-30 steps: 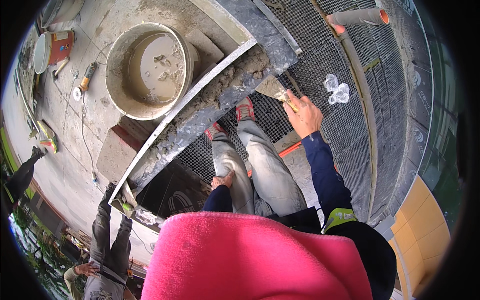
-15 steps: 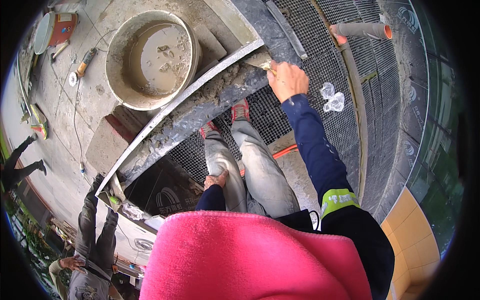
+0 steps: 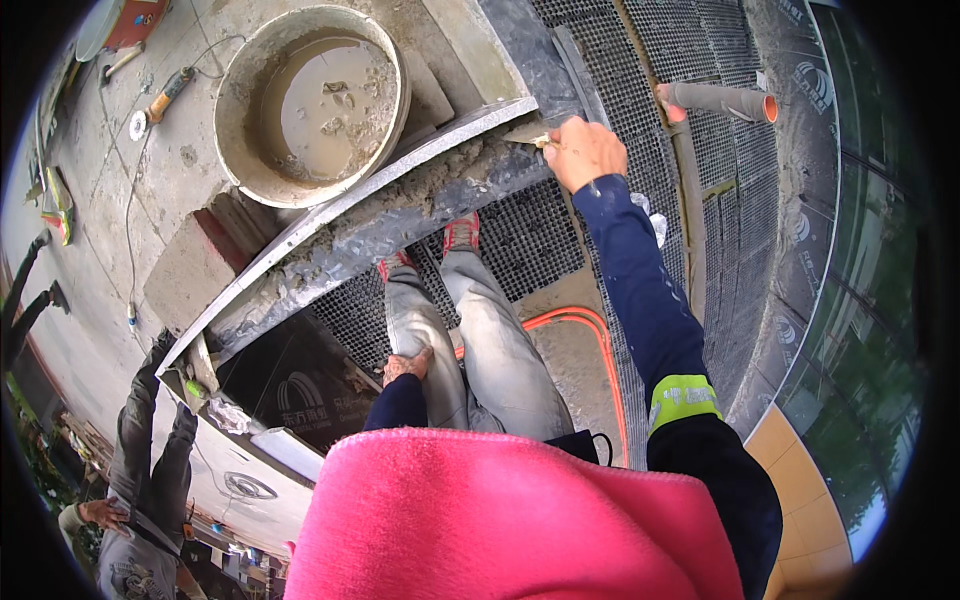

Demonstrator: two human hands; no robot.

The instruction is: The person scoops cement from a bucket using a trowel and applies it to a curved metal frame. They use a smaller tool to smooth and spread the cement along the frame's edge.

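My right hand [image 3: 585, 154] is closed round the handle of a trowel [image 3: 526, 135] spotted with mortar. The trowel's blade lies over the right end of a strip of wet grey mortar [image 3: 400, 203], which runs behind a thin curved stone edging [image 3: 340, 202]. Whether the blade presses into the mortar I cannot tell. My left hand [image 3: 408, 367] rests on my left knee, its fingers lying over the grey trouser leg, with no tool in it.
Beyond the edging stands a round bucket [image 3: 232, 150] of watery mortar, beside concrete blocks [image 3: 190, 275]. An angle grinder [image 3: 162, 102] with a cord lies further left. Black drainage matting [image 3: 540, 240], an orange hose [image 3: 606, 350] and a pipe [image 3: 725, 100] are around me. Another person [image 3: 150, 480] stands at lower left.
My right hand has shifted slightly toward the stone edging, and the trowel's blade has turned. My arm now partly covers the crumpled clear plastic. The whole view has swung a little; my left hand stays on the knee.
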